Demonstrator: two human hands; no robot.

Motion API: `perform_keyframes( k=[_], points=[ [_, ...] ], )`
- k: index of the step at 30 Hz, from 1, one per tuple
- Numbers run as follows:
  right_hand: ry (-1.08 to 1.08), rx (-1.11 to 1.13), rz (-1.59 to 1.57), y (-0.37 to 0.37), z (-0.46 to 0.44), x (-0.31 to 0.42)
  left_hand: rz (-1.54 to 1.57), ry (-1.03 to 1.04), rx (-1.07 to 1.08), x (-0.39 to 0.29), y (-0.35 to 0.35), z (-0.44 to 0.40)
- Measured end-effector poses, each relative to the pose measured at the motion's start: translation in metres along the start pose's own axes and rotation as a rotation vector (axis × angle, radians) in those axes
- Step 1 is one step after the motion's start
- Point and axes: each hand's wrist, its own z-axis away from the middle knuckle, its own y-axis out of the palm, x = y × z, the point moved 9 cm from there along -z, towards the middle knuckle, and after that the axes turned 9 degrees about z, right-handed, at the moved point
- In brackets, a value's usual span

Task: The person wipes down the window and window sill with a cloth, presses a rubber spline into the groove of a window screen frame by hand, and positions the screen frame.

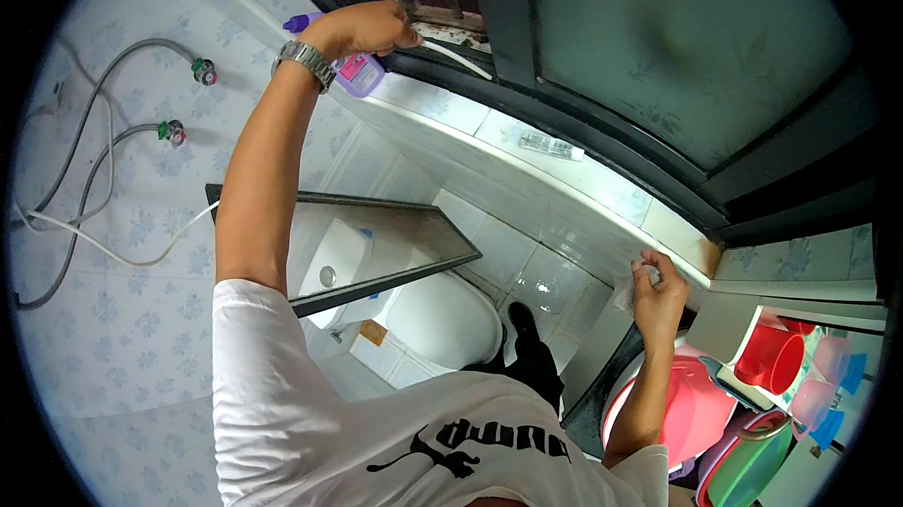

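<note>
My left hand (pixel 381 27), a metal watch on its wrist, is closed around a slim white rod (pixel 456 58) at the lower window frame. The rod slants down to the right along the dark frame; its other end is hidden in my fist. Beside that wrist a purple bottle (pixel 360 76) rests on the tiled ledge (pixel 433 107). My right hand (pixel 658 295) is raised below the ledge's right end, its fingers pinched on a small, pale, crumpled piece (pixel 625 295) whose kind I cannot make out.
A clear-and-white tube (pixel 551 145) lies on the ledge. A dark-framed glass panel (pixel 395 248) stands over the toilet (pixel 447 319). Pink basins (pixel 696 404) and a shelf with a red cup (pixel 769 358) are at right. Hoses (pixel 94 102) hang on the left wall.
</note>
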Motion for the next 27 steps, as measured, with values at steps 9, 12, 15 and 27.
perform_keyframes(
  k=[9,12,15,27],
  points=[
    [-0.055,-0.043,0.025,-0.001,-0.012,0.016,-0.083,0.040,0.051,-0.006,0.007,-0.018],
    [-0.048,-0.109,-0.066,0.000,-0.025,0.021,-0.170,0.058,0.021,-0.001,-0.001,-0.025],
    [-0.069,-0.178,-0.145,0.011,-0.040,0.017,-0.269,0.086,-0.056,0.016,-0.013,-0.034],
    [-0.107,-0.303,-0.186,0.021,-0.062,-0.003,-0.535,-0.004,-0.132,0.050,-0.039,-0.046]
  ],
)
